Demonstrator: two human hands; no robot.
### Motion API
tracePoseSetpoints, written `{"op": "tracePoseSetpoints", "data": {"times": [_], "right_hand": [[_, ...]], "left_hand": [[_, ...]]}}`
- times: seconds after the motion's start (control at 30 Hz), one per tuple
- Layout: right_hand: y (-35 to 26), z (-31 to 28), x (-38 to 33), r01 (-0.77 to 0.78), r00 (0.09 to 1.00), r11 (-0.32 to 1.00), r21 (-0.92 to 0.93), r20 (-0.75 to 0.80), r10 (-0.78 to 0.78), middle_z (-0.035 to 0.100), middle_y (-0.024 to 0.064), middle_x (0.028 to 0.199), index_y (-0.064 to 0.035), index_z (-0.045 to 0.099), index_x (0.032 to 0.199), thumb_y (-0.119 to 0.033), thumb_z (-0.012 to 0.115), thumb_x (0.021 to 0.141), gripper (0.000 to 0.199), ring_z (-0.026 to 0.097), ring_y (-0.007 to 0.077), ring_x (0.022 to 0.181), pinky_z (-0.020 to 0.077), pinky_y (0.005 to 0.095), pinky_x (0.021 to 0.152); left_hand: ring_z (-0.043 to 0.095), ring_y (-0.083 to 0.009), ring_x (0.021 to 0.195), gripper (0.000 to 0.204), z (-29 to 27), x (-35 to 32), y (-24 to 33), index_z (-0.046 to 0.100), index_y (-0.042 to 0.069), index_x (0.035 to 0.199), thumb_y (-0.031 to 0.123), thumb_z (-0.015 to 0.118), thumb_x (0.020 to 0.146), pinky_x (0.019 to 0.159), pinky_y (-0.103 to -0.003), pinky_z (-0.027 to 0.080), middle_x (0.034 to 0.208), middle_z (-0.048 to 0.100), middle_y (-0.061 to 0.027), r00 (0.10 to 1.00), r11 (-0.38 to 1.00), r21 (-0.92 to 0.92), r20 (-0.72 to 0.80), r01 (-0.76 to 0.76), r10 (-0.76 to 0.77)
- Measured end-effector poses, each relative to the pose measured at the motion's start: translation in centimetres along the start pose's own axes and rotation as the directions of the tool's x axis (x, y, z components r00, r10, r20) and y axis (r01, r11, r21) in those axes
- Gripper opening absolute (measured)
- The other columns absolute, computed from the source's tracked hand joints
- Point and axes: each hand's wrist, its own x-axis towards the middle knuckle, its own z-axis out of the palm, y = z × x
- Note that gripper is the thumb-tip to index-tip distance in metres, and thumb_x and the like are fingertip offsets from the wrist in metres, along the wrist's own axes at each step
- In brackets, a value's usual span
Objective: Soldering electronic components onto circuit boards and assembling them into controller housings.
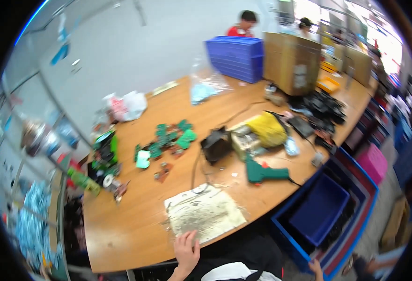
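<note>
My left hand [187, 249] rests at the front edge of the table, its fingers stretched out and touching the near edge of a stained white sheet [210, 210]. Dark specks and scraps are scattered over that sheet. Low on the right, my right hand [315, 267] is at the near rim of a large blue crate [280, 227], its fingers bent over the edge and partly hidden. Inside the crate sits a smaller dark blue bin [319, 210]. Beyond the sheet lies a green glue gun [268, 173] with a cord.
Green circuit boards [166, 140] lie in a loose group on the table [136, 210]. Behind the glue gun are a black box-shaped thing [216, 144] and a yellow cloth [269, 129]. A purple crate [239, 58] and a cardboard box [291, 63] stand farther back, with people beyond.
</note>
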Motion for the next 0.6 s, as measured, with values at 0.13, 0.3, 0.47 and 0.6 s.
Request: {"op": "tracePoseSetpoints", "data": {"times": [0.13,0.3,0.47,0.6], "right_hand": [[-1.0,-2.3,6.4,0.176,0.983,0.961,-0.214,0.083,-0.162,0.065,0.0140,0.078,-0.0057,0.064,0.095,-0.019,0.057,0.076,0.025,0.063,0.0303,0.071,0.0498,0.0408,0.067],[-6.7,-2.1,6.1,0.213,0.961,0.919,-0.333,0.242,-0.135,0.063,0.0198,0.094,-0.0019,0.061,0.102,-0.022,0.056,0.082,0.029,0.059,0.0339,0.089,0.0469,0.0389,0.078],[-15.1,-1.5,4.5,0.383,0.920,0.885,-0.266,0.196,-0.340,0.064,0.0214,0.092,-0.0025,0.063,0.100,-0.031,0.056,0.083,0.033,0.061,0.0368,0.089,0.0475,0.0407,0.077],[-19.7,0.1,2.8,0.461,0.872,0.881,-0.105,0.235,-0.428,0.065,0.0205,0.092,0.0004,0.062,0.101,-0.027,0.055,0.086,0.032,0.062,0.0338,0.089,0.0480,0.0395,0.077]], "left_hand": [[0.052,-0.0314,0.099,0.028,-1.2,1.6,-1.6,0.059,0.004,0.105,0.010,0.062,0.078,0.085,-0.039,0.042,0.104,0.056,-0.0141,0.983,0.949,-0.267,0.115,0.170,-0.143],[0.047,-0.0370,0.108,0.042,-1.3,10.7,-7.4,0.051,0.002,0.118,0.017,0.062,0.081,0.092,-0.043,0.038,0.114,0.050,-0.0219,0.996,0.993,-0.082,0.028,0.088,-0.086],[0.032,-0.0438,0.122,0.068,4.5,20.2,-18.3,0.036,0.004,0.133,0.037,0.064,0.080,0.101,-0.048,0.029,0.135,0.030,-0.0286,0.989,0.986,0.107,-0.085,0.127,-0.118],[0.027,-0.0433,0.127,0.082,3.8,24.4,-22.4,0.039,0.005,0.133,0.053,0.066,0.072,0.103,-0.048,0.027,0.139,0.025,-0.0274,0.957,0.918,0.271,-0.061,0.289,-0.284]]}}
